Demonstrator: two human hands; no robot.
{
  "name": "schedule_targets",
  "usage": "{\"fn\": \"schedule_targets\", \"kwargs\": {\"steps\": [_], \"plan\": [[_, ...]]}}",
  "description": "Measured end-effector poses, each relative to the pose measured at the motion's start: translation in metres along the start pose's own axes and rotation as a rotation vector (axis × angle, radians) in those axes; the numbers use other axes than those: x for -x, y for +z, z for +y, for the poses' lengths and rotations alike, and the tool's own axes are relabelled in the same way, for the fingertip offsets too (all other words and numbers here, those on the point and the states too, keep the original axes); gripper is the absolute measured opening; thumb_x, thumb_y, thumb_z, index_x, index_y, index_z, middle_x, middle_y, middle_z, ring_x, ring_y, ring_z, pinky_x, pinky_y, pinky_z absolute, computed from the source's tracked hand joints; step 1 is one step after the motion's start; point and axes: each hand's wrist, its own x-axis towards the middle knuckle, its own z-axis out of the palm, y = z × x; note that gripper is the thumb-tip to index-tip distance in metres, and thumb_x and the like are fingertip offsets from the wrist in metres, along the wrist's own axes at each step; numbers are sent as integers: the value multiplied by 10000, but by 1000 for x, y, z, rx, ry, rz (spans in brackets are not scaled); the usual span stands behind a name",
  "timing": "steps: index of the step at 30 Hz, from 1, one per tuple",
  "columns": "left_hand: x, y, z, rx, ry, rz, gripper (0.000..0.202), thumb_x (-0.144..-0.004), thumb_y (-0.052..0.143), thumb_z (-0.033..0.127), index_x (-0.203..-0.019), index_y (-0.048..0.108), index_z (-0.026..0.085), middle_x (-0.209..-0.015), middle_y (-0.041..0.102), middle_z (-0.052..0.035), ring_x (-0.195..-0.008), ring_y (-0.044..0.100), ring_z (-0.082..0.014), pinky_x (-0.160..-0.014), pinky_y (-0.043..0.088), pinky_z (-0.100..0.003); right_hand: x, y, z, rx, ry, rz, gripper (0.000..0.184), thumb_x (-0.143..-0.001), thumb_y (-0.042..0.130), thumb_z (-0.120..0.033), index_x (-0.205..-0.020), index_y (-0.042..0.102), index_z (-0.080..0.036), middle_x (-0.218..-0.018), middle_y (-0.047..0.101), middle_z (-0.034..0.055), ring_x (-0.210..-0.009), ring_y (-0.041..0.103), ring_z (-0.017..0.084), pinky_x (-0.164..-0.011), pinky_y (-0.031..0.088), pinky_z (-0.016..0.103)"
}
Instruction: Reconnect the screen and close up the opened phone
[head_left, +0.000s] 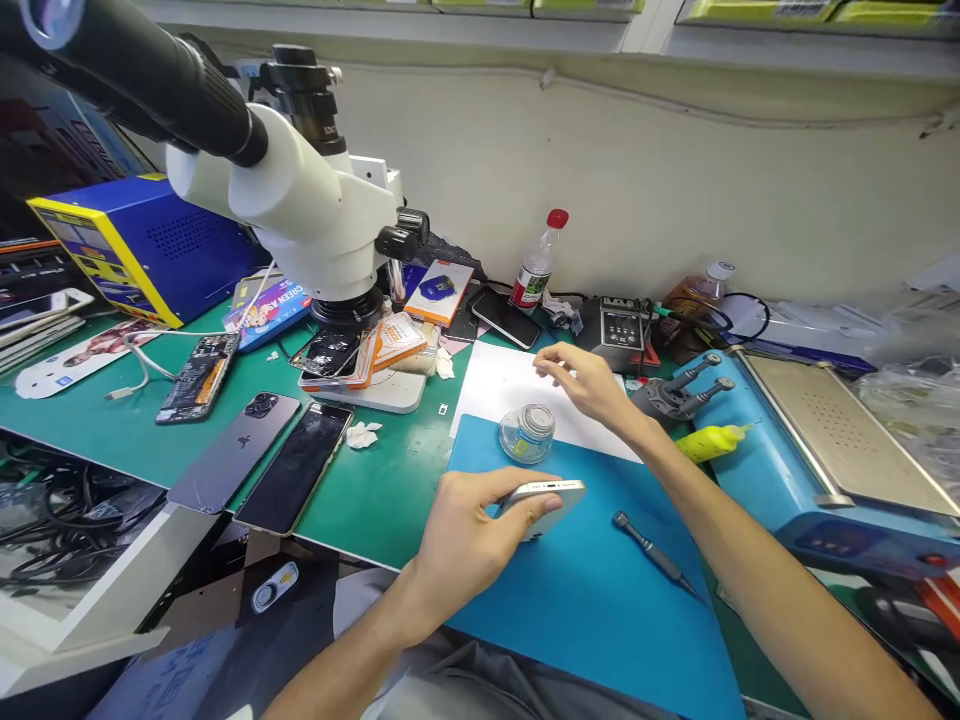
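My left hand (472,530) is closed around a smartphone (553,497), held on edge above the blue mat (592,620). The phone's end with the charging port and speaker holes faces up, and most of its body is turned away from view. Over the white paper (484,385), my right hand (581,382) has its fingers bent together at the tips. Anything between those fingertips is too small to make out. A small glass dispenser jar with a metal top (527,435) stands between both hands. A grey screwdriver (656,555) lies on the mat below my right forearm.
To the left stands a microscope (300,200) over stacked boxes. Two phones, a purple one (234,452) and a black-screened one (296,468), lie on the green bench mat. A blue machine (817,450), a yellow-green tube (712,442) and a tool holder (675,400) crowd the right side.
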Motion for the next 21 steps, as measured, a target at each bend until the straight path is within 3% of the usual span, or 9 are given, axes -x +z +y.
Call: {"fn": "schedule_targets", "kwargs": {"steps": [2, 4, 7, 9, 21], "plan": [[-1, 0, -1, -10, 15, 10, 173, -976, 781, 306, -1099, 893, 261, -1065, 879, 24, -953, 811, -185, -827, 581, -214, 15, -22, -29, -34, -26, 43, 384, -1154, 440, -452, -1070, 666, -153, -978, 732, 71, -824, 687, 133, -695, 550, 245], [-1, 0, -1, -27, 33, 12, 168, -983, 776, 297, -1101, 889, 260, -1049, 879, 32, -921, 805, -163, -796, 568, -195, 30, -44, -63, -39, -86, 42, 287, -1116, 567, -431, -1035, 691, -185, -980, 739, 43, -835, 684, 125, -735, 535, 239], [0, 1, -3, -46, 59, 13, 169, -994, 763, 276, -1111, 880, 243, -1002, 874, 34, -850, 775, -134, -750, 541, -181, 48, -66, -107, 97, -337, -82, 51, -1079, 640, -229, -1087, 675, -193, -1018, 746, 19, -880, 686, 103, -764, 493, 217], [1, 1, -4, -55, 79, 16, 157, -1002, 753, 272, -1087, 876, 223, -952, 862, 29, -802, 743, -123, -732, 523, -184, 54, -70, -125, 175, -429, -160, 49, -1066, 638, -164, -1115, 645, -170, -1029, 722, 29, -879, 666, 105, -763, 475, 227], [4, 1, -6, -49, 117, 26, 106, -999, 756, 235, -1020, 859, 219, -911, 843, 44, -753, 702, -104, -713, 488, -189, 61, -62, -146, 393, -512, -284, 164, -1083, 468, -63, -1114, 614, -133, -903, 589, 36, -754, 542, 142, -689, 404, 289]]}}
